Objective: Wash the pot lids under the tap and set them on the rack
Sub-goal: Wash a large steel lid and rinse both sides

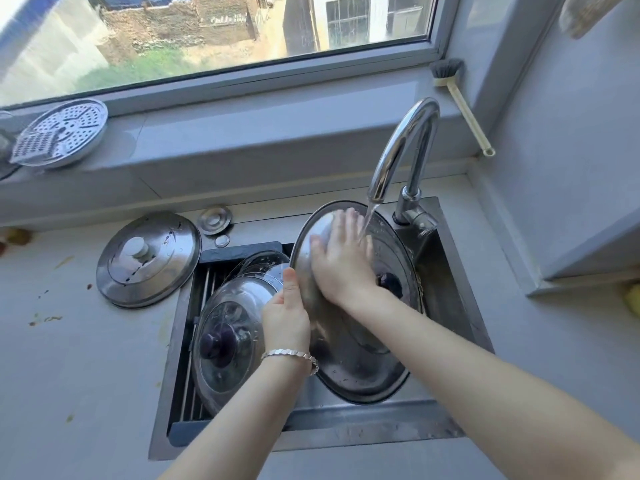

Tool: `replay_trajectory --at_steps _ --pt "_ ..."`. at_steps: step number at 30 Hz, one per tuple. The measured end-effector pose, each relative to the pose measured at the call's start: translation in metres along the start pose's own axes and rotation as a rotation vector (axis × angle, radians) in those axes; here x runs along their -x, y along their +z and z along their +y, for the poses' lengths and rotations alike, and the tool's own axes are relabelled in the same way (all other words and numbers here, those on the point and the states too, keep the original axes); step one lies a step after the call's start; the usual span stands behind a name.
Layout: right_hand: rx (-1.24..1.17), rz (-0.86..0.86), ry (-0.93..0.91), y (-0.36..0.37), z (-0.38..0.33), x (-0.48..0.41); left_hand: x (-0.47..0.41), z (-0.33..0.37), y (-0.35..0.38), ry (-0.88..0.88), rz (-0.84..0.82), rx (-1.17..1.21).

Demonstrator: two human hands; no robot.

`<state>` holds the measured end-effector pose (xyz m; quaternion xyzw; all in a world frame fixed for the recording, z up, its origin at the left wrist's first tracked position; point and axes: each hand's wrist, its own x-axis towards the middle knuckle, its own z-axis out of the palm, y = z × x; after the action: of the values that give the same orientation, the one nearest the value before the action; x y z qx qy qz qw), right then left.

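Observation:
A large steel lid (349, 362) stands tilted on edge in the sink under the running tap (401, 150). My left hand (285, 313) grips its left rim, thumb on the inner face. My right hand (341, 258) lies flat on the lid's upper part, fingers straight, right beside the water stream. A glass lid with a dark knob (225, 341) lies on the rack (197, 393) over the sink's left half, with another glass lid (259, 265) behind it. A steel lid with a white knob (149, 259) rests on the counter to the left.
A small steel lid (214, 220) sits behind the sink. A perforated steamer plate (60, 135) leans on the window sill at left. A dish brush (460, 102) leans in the sill's right corner. The counter at left carries food scraps.

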<state>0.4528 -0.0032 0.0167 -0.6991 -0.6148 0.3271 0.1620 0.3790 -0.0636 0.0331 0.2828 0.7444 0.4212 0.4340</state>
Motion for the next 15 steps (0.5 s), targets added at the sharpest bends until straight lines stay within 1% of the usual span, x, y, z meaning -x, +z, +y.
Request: replay_trajectory --at_steps 2,3,4,5,6,8,9,11,13,15 --pt "0.062 -0.002 -0.234 0.008 -0.007 0.017 -0.003 0.003 0.001 -0.021 -0.003 0.030" --pt "0.064 0.020 -0.265 0.007 -0.007 0.019 -0.003 0.005 0.000 -0.017 0.002 0.029" --pt "0.050 0.071 -0.227 0.006 -0.006 0.013 -0.003 0.006 0.000 0.004 0.007 0.009" --pt "0.015 0.096 -0.123 0.000 -0.005 0.001 -0.001 0.006 -0.002 0.032 0.013 -0.012" --pt "-0.040 0.097 0.029 -0.008 -0.002 -0.014 0.002 0.005 -0.003 0.061 0.013 -0.018" --pt "-0.159 0.060 0.354 -0.015 0.015 -0.056 0.008 0.001 -0.005 0.118 0.004 -0.015" --pt "-0.230 0.039 0.477 -0.017 0.025 -0.071 0.012 0.000 -0.006 0.141 0.008 -0.020" --pt "-0.396 0.009 0.594 -0.019 0.048 -0.086 0.014 0.001 -0.009 0.164 0.028 0.001" --pt "-0.596 -0.023 0.649 -0.022 0.064 -0.077 0.012 0.003 -0.011 0.154 0.056 0.065" --pt "-0.631 -0.037 0.697 -0.020 0.075 -0.071 0.005 0.007 -0.013 0.153 0.069 0.090"
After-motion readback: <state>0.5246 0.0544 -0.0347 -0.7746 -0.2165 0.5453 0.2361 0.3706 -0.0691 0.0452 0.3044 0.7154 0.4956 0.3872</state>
